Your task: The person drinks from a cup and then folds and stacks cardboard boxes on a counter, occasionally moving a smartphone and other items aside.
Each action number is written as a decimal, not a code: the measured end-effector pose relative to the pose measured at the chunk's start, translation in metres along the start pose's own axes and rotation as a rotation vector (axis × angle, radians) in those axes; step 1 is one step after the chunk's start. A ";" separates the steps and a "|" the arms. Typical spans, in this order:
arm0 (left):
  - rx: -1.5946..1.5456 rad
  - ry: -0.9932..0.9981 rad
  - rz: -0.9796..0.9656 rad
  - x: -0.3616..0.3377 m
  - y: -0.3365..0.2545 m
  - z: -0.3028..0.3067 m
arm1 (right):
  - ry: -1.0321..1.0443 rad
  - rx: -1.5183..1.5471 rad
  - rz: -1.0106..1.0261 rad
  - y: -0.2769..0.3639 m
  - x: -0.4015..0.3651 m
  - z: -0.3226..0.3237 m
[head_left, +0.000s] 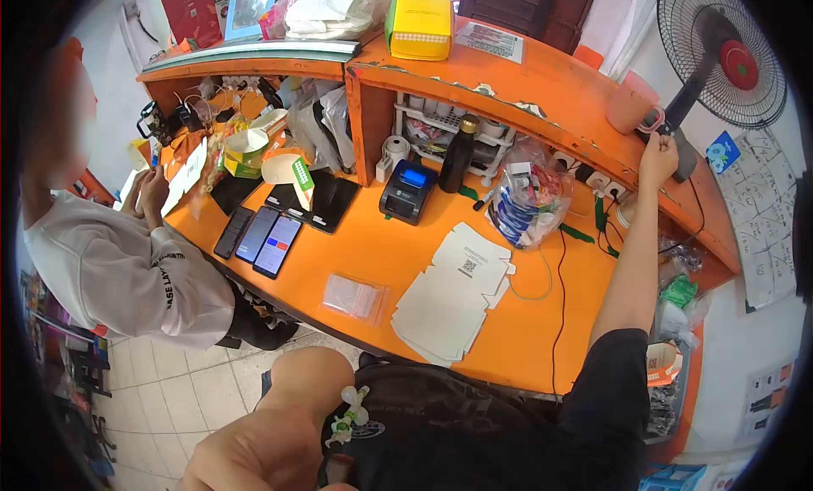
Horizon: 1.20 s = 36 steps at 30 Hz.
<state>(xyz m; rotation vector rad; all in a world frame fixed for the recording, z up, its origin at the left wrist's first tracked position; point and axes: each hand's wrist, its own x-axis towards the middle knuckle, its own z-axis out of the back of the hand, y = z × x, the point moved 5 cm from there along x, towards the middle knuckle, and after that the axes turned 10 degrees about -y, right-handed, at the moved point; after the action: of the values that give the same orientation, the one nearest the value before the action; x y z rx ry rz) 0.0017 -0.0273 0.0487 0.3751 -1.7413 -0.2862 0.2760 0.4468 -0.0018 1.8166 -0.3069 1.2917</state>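
My right hand (659,159) reaches up to the counter's raised ledge at the right. Its fingers are drawn together against the dark lower stem of the standing fan (688,97), right beside the handle of a pink mug (631,103). Exactly what they pinch is too small to make out. My left arm (296,398) is bent at the bottom of the view, its elbow towards the counter; the hand itself does not show. A green and white ornament (349,413) hangs against my black shirt.
On the orange counter (356,266) lie flat carton sheets (453,300), a clear packet (351,296), phones (277,245), a card terminal (408,192), a black bottle (458,156) and a filled plastic bag (527,194). A co-worker (127,262) stands at the left, hands at some papers.
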 end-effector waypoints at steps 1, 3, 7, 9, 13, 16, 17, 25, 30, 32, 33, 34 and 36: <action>-0.001 0.000 0.001 0.001 0.003 0.000 | 0.016 -0.013 -0.001 0.000 0.000 0.000; 0.007 -0.003 -0.063 0.002 0.005 -0.001 | 0.031 -0.027 -0.001 0.001 -0.001 -0.001; 0.044 0.003 -0.012 0.000 -0.004 0.001 | 0.027 -0.008 0.012 0.002 0.000 -0.001; 0.000 0.092 0.101 0.003 -0.001 0.002 | 0.035 -0.004 0.010 0.000 0.000 -0.002; 0.006 0.086 0.104 0.001 -0.003 0.001 | 0.050 -0.017 -0.031 0.001 -0.001 -0.002; 0.043 0.058 0.094 0.000 -0.002 -0.001 | 0.047 -0.010 -0.024 0.002 -0.001 -0.001; 0.025 0.031 0.059 0.000 0.000 -0.001 | 0.049 -0.011 -0.017 0.001 -0.001 -0.002; -0.017 -0.028 0.006 0.002 0.002 -0.001 | 0.056 -0.037 0.000 -0.001 -0.001 -0.002; 0.011 0.006 0.079 0.001 -0.004 -0.001 | 0.095 -0.035 -0.022 -0.002 -0.001 -0.003; 0.006 0.016 0.093 0.001 -0.005 0.000 | 0.049 -0.011 -0.006 0.002 -0.001 -0.001; 0.002 0.026 0.106 0.002 -0.003 -0.001 | 0.050 -0.011 -0.006 0.002 -0.001 -0.001; 0.003 0.026 0.107 0.002 0.003 -0.003 | 0.024 -0.019 0.008 0.002 -0.001 0.000; -0.219 -0.193 -0.180 0.003 0.006 0.005 | -0.001 -0.028 0.021 -0.004 0.002 -0.001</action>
<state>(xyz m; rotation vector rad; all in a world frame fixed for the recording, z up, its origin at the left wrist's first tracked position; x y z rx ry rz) -0.0038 -0.0233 0.0523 0.3539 -1.8448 -0.6560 0.2787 0.4504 -0.0021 1.7949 -0.3445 1.2947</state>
